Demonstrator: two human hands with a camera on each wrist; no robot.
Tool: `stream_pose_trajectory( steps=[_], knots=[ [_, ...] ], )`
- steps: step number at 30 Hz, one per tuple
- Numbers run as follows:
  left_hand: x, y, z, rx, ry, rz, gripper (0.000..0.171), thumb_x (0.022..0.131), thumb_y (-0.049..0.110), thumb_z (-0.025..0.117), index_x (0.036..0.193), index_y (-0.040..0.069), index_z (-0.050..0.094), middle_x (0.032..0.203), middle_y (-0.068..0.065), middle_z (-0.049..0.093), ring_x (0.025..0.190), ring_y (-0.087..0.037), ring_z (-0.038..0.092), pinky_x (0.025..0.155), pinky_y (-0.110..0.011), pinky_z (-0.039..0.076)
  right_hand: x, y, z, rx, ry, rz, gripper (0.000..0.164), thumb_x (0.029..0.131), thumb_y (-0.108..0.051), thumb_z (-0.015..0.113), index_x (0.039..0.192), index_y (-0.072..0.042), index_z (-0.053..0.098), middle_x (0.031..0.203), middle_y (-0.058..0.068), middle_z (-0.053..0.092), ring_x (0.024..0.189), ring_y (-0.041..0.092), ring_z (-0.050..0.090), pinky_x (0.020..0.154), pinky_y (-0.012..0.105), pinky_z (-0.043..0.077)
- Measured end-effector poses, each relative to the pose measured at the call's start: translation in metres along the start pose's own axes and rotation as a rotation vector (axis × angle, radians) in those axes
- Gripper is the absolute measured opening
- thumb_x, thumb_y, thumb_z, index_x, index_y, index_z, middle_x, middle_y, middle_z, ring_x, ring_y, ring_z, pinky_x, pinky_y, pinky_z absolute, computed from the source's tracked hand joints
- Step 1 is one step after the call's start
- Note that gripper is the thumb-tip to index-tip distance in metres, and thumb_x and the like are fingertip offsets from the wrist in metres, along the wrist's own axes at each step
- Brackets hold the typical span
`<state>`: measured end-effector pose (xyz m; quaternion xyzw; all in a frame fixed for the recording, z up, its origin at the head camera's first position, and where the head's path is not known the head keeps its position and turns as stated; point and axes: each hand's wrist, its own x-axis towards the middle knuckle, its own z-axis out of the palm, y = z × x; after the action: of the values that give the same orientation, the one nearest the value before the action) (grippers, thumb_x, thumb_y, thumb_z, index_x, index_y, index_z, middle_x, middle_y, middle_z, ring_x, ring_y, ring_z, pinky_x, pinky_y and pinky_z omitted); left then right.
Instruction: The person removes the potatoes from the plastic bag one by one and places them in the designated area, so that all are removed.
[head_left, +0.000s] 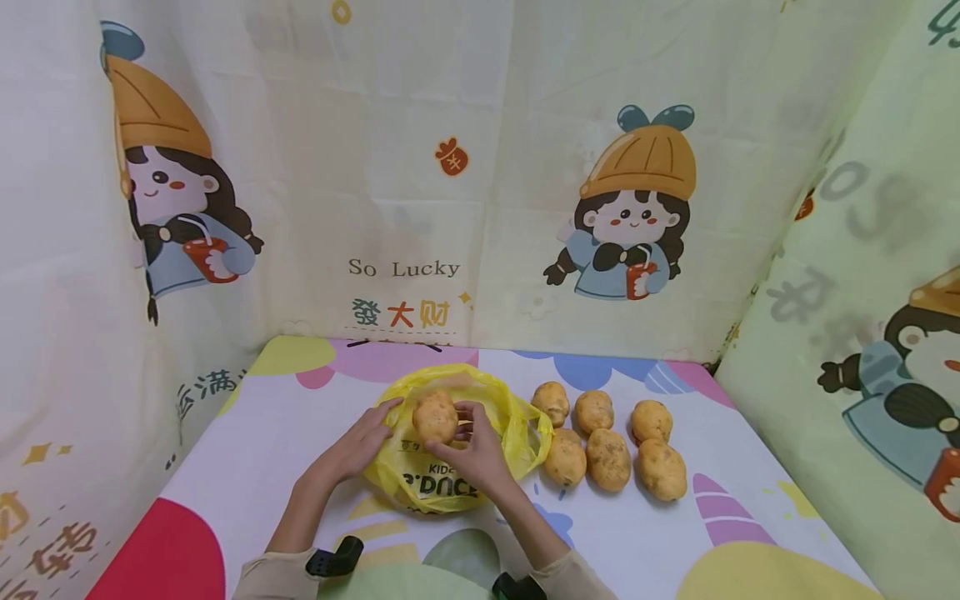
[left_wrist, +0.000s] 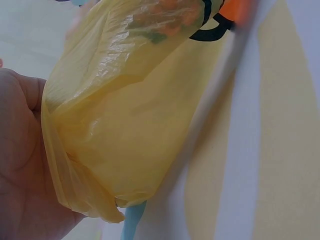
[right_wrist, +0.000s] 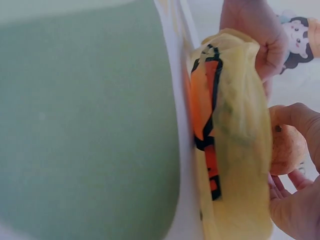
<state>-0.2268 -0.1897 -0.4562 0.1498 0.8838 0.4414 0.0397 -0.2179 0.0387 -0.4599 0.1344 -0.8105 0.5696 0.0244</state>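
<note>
A yellow plastic bag with dark printing lies on the table, its mouth facing up. My right hand grips a potato over the bag's mouth, thumb on the near side. In the right wrist view, this potato shows just beyond the bag. At the bag's left rim my left hand holds the edge; its fingertips are partly hidden. The left wrist view shows the palm against the thin plastic. What lies inside the bag cannot be seen.
Several potatoes rest in two rough rows to the right of the bag, close to its handle. A patterned cloth covers the table. Printed curtains enclose the back and both sides.
</note>
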Motion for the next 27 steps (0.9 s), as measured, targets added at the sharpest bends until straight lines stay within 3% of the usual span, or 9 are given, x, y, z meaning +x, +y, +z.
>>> stream_pose_trajectory(
  steps=[10, 27],
  knots=[
    [0.000, -0.001, 0.000, -0.015, 0.000, 0.010, 0.062, 0.096, 0.011, 0.034, 0.157, -0.001, 0.032, 0.154, -0.029, 0.038, 0.143, -0.044, 0.034, 0.115, -0.062, 0.026, -0.014, -0.013, -0.012, 0.013, 0.012, -0.024, 0.069, 0.082, -0.020, 0.085, 0.137, -0.004, 0.046, 0.123, 0.013, 0.059, 0.109, 0.024, 0.058, 0.096, 0.049, 0.051],
    [0.002, -0.003, 0.000, -0.016, -0.015, -0.001, 0.062, 0.097, 0.011, 0.033, 0.158, 0.000, 0.030, 0.157, -0.030, 0.034, 0.147, -0.045, 0.028, 0.117, -0.063, 0.022, -0.032, -0.011, -0.039, -0.004, 0.048, -0.071, 0.069, 0.081, -0.022, 0.087, 0.136, -0.006, 0.049, 0.128, 0.010, 0.057, 0.110, 0.023, 0.056, 0.097, 0.050, 0.050]
  ],
)
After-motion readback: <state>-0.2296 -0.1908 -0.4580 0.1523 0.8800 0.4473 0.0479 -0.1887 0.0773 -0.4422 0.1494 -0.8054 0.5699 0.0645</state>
